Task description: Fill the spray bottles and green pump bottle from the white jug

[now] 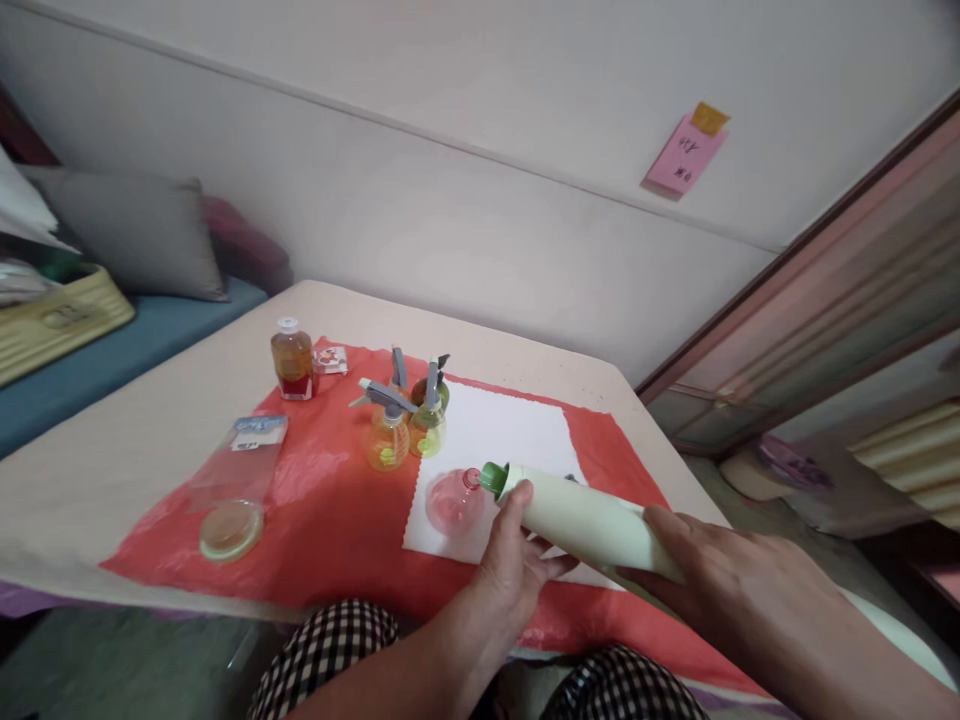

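Right of centre in the frame, the left grip (514, 565) is closed on the front end of a pale green flask (585, 515), thumb above and fingers spread below, while the right grip (712, 560) clasps its rear. The flask tilts leftward, its green mouth (493, 479) at the neck of a pink bottle (453, 503) on a white sheet (502, 425).

1. Near R: passage blocked by pale flask (585, 508), L hand (516, 558) & R hand (697, 562).
2. Ctr: way barred by pink btl (451, 505).
3. Farther, L of ctr: spray btls (388, 443) must be skirted.
4. Near L: room left on red cloth (322, 530) btwn round container (231, 531) & pink btl.
5. Far ctr: room left over white sheet (510, 430); reach capped by wall (420, 220) beyond.
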`<action>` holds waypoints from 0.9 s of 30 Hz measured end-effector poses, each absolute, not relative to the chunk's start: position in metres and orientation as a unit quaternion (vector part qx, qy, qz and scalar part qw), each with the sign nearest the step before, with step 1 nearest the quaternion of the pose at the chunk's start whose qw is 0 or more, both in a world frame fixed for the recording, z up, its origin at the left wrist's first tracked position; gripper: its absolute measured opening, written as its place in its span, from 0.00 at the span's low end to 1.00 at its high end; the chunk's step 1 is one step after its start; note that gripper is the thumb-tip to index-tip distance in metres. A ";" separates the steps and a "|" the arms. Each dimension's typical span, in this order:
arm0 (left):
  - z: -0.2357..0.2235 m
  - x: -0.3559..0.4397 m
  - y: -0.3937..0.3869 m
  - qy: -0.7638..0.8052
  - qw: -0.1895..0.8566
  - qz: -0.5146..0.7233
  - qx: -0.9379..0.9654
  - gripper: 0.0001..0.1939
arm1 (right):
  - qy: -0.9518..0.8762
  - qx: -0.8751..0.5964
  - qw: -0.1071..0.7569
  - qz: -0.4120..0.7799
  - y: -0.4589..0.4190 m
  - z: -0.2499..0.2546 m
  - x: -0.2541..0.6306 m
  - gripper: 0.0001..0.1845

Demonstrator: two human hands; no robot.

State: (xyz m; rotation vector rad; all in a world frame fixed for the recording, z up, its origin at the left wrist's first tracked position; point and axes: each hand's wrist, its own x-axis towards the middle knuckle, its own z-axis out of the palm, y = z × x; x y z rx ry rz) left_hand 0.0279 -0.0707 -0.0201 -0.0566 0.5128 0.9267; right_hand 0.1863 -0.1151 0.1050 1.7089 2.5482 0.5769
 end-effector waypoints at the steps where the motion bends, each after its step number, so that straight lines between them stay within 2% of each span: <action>1: -0.020 0.028 -0.071 0.244 0.862 0.443 -0.027 0.26 | 0.826 0.533 0.019 0.181 -0.115 0.106 0.186 0.13; 11: -0.022 0.029 -0.070 0.243 0.863 0.442 -0.024 0.27 | 0.845 0.507 0.015 0.169 -0.115 0.111 0.183 0.10; 19: -0.020 0.029 -0.072 0.244 0.860 0.446 -0.025 0.27 | 0.833 0.536 0.030 0.135 -0.116 0.114 0.182 0.12; 27: -0.020 0.029 -0.071 0.246 0.862 0.443 -0.020 0.25 | 0.837 0.521 0.033 0.163 -0.116 0.113 0.181 0.14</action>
